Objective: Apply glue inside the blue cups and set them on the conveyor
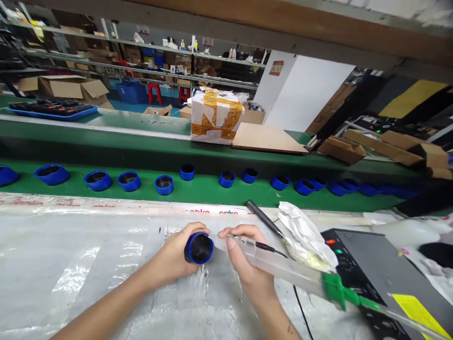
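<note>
My left hand [184,252] is wrapped round a blue cup-shaped part [199,248] with a dark inside, its open mouth tilted toward me. In my right hand [249,257] is a translucent dispensing syringe [286,270], gripped near its front end. Its tip points left at the rim of the blue part; I cannot tell whether they touch. A green adapter [334,289] caps the syringe's rear, with a clear hose running off to the lower right. A black cable is attached near the syringe's front.
Several similar blue parts [164,184] stand along the green belt [198,191] beyond the table edge. At right are a grey control box [385,269], crumpled white tissue [306,231] and a black-handled tool [264,217]. A taped white carton [216,115] sits on the upper ledge.
</note>
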`<state>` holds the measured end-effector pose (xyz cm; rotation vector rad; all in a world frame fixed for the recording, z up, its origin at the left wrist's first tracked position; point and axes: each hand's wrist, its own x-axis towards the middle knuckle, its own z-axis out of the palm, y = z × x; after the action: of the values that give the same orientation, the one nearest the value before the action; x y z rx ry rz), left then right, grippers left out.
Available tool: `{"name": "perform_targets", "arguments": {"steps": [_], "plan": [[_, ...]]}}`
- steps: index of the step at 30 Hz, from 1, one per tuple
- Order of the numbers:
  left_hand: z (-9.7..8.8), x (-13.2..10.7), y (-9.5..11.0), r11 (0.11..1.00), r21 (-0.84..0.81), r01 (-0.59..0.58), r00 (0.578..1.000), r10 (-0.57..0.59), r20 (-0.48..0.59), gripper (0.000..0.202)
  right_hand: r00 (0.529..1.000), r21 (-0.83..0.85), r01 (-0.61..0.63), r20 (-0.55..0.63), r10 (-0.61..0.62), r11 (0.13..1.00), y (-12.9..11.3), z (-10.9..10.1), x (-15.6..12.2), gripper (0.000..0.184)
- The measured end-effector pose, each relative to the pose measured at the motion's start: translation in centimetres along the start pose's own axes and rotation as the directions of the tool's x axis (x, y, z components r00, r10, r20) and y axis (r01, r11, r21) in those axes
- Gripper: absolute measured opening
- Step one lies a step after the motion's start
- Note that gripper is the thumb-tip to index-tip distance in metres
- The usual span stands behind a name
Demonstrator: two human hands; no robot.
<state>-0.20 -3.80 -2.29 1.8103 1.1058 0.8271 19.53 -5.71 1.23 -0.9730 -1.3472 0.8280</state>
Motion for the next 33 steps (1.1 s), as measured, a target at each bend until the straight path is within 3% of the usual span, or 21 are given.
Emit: {"name": "perform_targets", "arguments": {"steps": [21, 33], "plan": [[-0.2, -0.2, 0.6, 0.999, 0.036, -0.007, 1.000, 0.008, -0.010, 0.055, 0.999, -0.066, 0.039, 0.007, -0.039, 0.997, -0.2, -0.1, 0.1, 0.006], [-0.3, -0.2, 0.6, 0.999, 0.032, -0.002, 1.000, 0.002, -0.012, 0.056, 0.994, -0.177, 0.066, 0.095, -0.050, 0.982, -1.7, -0.4, 0.0, 0.007]]}}
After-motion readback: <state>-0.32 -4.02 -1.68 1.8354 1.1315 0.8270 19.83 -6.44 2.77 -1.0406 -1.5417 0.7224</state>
